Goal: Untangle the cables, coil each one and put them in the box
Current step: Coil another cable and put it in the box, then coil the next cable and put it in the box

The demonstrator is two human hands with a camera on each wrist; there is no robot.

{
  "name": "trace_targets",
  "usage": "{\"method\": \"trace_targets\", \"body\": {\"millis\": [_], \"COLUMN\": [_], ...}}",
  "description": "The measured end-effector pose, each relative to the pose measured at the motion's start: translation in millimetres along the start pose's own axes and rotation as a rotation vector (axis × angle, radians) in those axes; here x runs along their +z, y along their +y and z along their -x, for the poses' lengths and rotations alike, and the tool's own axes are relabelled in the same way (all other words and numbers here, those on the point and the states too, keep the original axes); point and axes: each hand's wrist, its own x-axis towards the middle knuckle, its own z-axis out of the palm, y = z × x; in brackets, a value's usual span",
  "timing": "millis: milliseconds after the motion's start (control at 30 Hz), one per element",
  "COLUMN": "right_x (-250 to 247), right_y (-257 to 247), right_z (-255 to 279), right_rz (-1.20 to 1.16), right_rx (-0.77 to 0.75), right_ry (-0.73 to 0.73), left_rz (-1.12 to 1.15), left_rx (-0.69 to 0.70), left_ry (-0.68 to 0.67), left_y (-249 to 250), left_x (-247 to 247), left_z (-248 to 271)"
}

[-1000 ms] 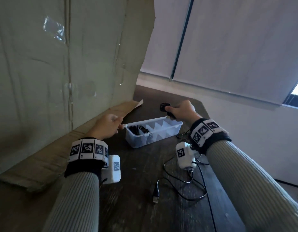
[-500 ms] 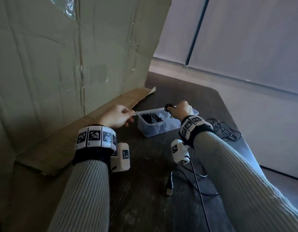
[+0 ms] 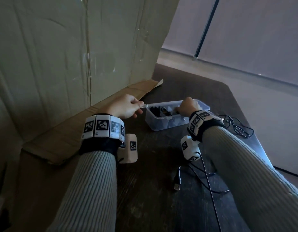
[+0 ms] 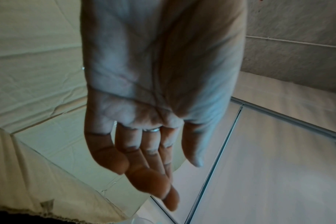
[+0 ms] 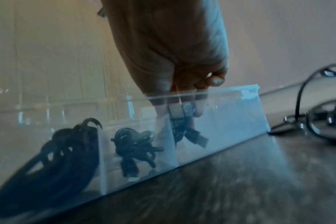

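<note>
Dim room, cool daylight coming in from the right, glinting off the bench (image 3: 145,190) edge. Head view bending at edges. Right wrist pic smearing w/ motion blur, left looking soft.

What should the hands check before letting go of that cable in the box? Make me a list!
1. The left hand touches the box rim: ok.
2. The right hand holds the coiled cable inside the box: ok.
3. Coil resting on the bottom: cannot tell.
4. The two other coils in separate compartments: ok.
5. Every cable boxed: not ok, one loose cable beside the box, another nearer on the table.
</note>
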Motion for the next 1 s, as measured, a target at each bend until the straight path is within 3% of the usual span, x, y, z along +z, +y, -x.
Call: {"method": "trace_targets", "body": {"millis": [167, 367, 500, 633, 667, 733, 800, 867, 967, 1000], "right_x": [-5.1, -6.3, -6.2, -26.0, -37.8, -53.7, -58.4, -54.8, -45.9, -46.1], "right_y": [-5.9, -11.1, -3.2, 24.4, 35.3, 70.7, 114.4, 144.3, 152.0, 154.1], "right_z": [0.5, -3.1, -4.6, -4.2, -2.7, -6.8, -8.3, 8.3, 41.8, 50.2], "right_rz": [0.182, 0.318, 0.165, -0.423, -0.450, -0.264, -0.008, 0.177, 0.115, 0.115], "right_rx": [-0.082, -0.155, -0.119, -0.106, -0.100, -0.056, 0.045, 0.003, -0.179, -0.164], "right_ry": [-0.141, -0.113, -0.051, 0.070, 0.147, 0.266, 0.159, -0.093, -0.173, -0.190], "left_rz": [0.007, -0.010, -0.021, -0.011, -0.011, -0.017, -0.027, -0.033, -0.037, -0.047], "left_rx": [0.021, 0.015, 0.021, 0.072, 0.085, 0.108, 0.139, 0.162, 0.182, 0.188], "left_ry": [-0.005, -0.004, 0.018, 0.037, 0.037, 0.022, -0.001, -0.017, -0.026, -0.034], "left_y": [4.3, 6.6, 8.9, 18.9, 22.6, 29.6, 36.1, 41.6, 48.1, 49.8], "left_x": [1.2, -2.1, -5.5, -8.1, -8.6, -9.1, -9.1, -8.7, -7.5, -7.1], "left_z": [1.6, 3.5, 5.2, 9.1, 10.3, 12.9, 15.3, 17.2, 19.0, 19.2]}}
